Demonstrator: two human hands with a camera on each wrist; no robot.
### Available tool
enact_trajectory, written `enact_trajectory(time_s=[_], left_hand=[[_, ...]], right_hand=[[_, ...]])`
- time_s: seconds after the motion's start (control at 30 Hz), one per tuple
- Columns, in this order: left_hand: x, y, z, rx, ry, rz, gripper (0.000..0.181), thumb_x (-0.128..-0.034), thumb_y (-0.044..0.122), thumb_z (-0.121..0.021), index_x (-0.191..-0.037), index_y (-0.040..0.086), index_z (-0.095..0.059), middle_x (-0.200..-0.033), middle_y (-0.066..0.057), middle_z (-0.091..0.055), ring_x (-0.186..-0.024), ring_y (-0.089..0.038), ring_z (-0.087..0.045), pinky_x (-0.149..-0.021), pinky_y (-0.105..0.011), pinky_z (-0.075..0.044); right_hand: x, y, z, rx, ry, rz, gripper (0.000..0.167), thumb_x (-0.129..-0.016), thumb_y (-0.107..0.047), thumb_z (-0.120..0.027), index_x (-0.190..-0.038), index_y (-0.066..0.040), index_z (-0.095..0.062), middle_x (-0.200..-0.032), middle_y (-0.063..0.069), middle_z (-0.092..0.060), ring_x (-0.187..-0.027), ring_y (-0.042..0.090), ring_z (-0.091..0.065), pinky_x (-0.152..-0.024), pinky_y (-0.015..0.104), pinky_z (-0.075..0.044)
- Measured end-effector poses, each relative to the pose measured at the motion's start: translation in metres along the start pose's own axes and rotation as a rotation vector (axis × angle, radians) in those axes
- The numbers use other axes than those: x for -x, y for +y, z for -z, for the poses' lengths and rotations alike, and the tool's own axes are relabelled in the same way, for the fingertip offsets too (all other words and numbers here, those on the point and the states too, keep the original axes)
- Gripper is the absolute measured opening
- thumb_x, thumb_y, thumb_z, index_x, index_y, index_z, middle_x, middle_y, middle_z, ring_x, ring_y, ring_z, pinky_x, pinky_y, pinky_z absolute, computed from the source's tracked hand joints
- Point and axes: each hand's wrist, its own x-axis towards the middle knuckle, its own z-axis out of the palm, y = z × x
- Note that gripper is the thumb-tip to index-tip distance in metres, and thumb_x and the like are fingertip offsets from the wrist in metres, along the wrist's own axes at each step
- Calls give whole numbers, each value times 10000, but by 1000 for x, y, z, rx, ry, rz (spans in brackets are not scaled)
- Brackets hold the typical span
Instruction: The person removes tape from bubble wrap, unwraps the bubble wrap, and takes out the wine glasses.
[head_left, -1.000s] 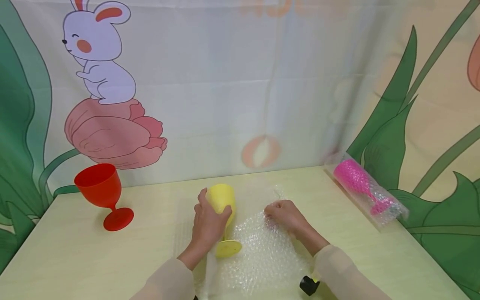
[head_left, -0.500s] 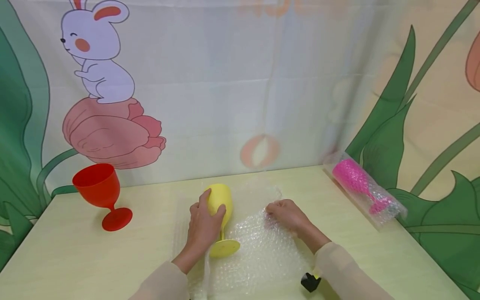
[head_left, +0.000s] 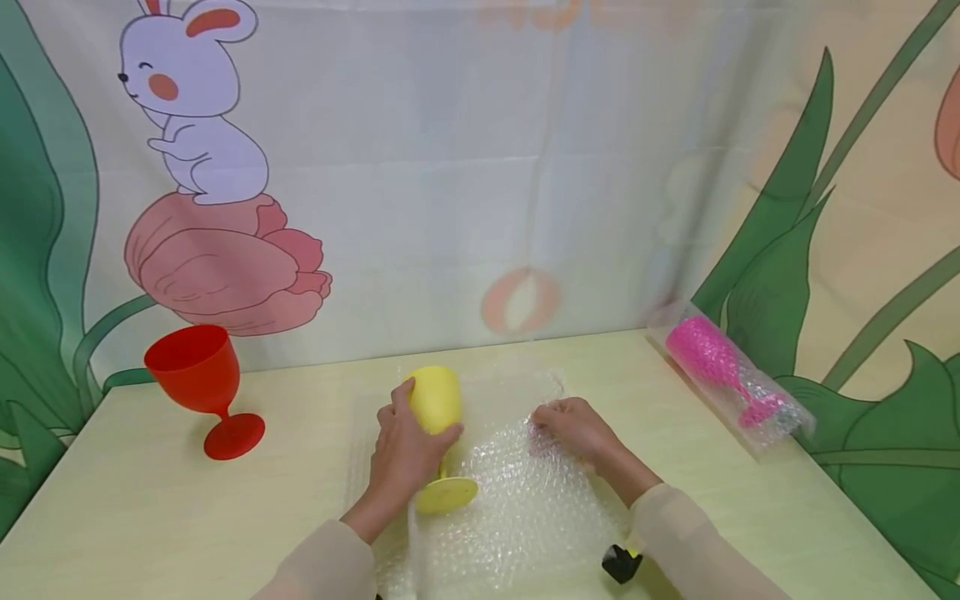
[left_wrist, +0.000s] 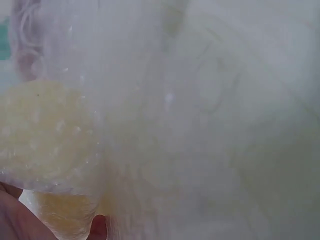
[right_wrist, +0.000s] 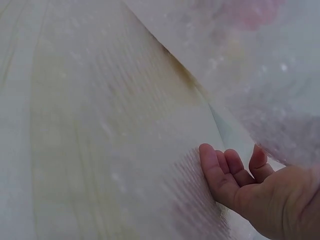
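Goblet [head_left: 437, 400] yellow, smooth, foot [head_left: 448, 495] nearest person; left hand [head_left: 408, 454] curled round its bowl, right hand [head_left: 579, 428] pinching bubble wrap [head_left: 517, 508] between hands.

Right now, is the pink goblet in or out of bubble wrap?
In: clear bubble wrap surrounds the pink goblet, extending past both ends.
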Motion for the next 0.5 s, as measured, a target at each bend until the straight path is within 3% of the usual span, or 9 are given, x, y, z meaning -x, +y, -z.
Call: enact_trajectory(time_s=[0.3,0.5], left_hand=[[-5,-3,6,28,-1,63,929,-825,328,-708,-1570,112,-196,-1230,-264,-532,-905,-380,-595,-697,-476,-472],[-13,-9,10,78,-22,37,914,-847,320,-683,-1581,73,-196,-1144,-253,-610,-930,-360,-598,-726,-439,-489]], right_hand=[[0,3,2,4,-7,-13,274,-996,-199,-594,-806,-27,-690,-815,67,-667,-701,179,-630,-591,283,-471],[-1,6,5,1,2,3,261,-1002,-190,-584,-827,-24,-683,-762,16,-587,-687,147,-508,-596,296,-422]])
